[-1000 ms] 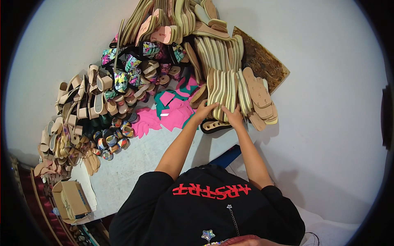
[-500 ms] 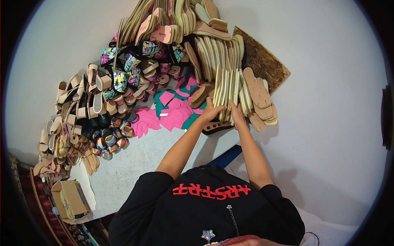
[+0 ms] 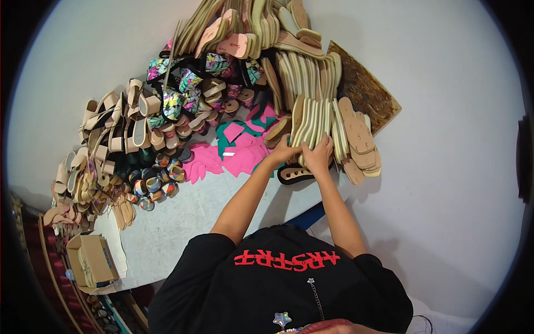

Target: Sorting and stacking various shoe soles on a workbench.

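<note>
A row of cream-and-tan insoles stands on edge at the right part of the table, pressed closely side by side. My left hand grips the near end of the row from its left side, thumb pointing inward. Across from it, my right hand has its fingers on the near ends of the same insoles, and the two thumbs almost meet. A dark sole piece with holes lies just below my hands. Flat tan insoles lie in a loose pile to the right of the row.
Behind stand more insole stacks and a stained brown board against the wall. Pink cut pieces and green ones lie left of my hands. Heeled sandals crowd the far left; a cardboard box sits near the left corner.
The insoles between my hands were fanned with gaps and are now packed together. My right hand has shifted from the row's right side onto its near ends. The view has shifted slightly.
</note>
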Available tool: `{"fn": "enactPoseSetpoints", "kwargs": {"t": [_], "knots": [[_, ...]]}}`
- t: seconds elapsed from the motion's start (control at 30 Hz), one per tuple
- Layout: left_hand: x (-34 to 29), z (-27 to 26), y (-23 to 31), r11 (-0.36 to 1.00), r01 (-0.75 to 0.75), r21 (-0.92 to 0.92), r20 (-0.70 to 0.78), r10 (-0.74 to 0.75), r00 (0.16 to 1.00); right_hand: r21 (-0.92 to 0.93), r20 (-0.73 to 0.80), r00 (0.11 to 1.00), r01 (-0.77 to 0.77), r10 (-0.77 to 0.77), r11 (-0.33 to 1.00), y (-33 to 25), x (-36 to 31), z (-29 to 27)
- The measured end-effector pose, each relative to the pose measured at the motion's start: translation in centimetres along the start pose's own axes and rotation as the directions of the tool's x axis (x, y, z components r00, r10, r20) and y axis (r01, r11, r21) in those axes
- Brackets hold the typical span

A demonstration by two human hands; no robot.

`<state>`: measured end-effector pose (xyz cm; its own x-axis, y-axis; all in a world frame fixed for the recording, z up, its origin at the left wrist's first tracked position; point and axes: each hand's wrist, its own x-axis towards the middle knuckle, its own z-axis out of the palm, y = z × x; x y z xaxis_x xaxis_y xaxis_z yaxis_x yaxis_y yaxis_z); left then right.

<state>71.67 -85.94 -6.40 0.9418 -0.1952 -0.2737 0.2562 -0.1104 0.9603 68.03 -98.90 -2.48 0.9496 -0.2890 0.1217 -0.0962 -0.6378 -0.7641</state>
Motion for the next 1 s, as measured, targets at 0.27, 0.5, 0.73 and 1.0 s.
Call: {"fn": "enactPoseSetpoints", "kwargs": {"t": [0.27,0.5,0.73,1.0], "knots": [[0.2,-7.4,3.1,0.884,-0.458,0.087,-0.304,0.462,0.833,0.036,-0.013,0.923,0.385,-0.385,0.922,-3.9,3.6,2.1],[-1.6,-19.8,13.7,0.583,-0.458,0.671,-0.577,0.799,0.170,0.160,-0.030,0.803,0.591,-0.595,0.790,-13.4,8.6,3.4],[-1.3,-31.3,15.1,0.498,0.121,0.859,-0.512,0.844,0.160,0.535,0.009,0.855,0.434,-0.519,0.725,-23.6,10.3,6.2],[-1.1,-34.4,17.5,0.484,0.260,0.836,-0.535,0.825,0.183,0.500,-0.117,0.944,0.325,-0.309,0.803,-26.3,11.0,7.4]]}}
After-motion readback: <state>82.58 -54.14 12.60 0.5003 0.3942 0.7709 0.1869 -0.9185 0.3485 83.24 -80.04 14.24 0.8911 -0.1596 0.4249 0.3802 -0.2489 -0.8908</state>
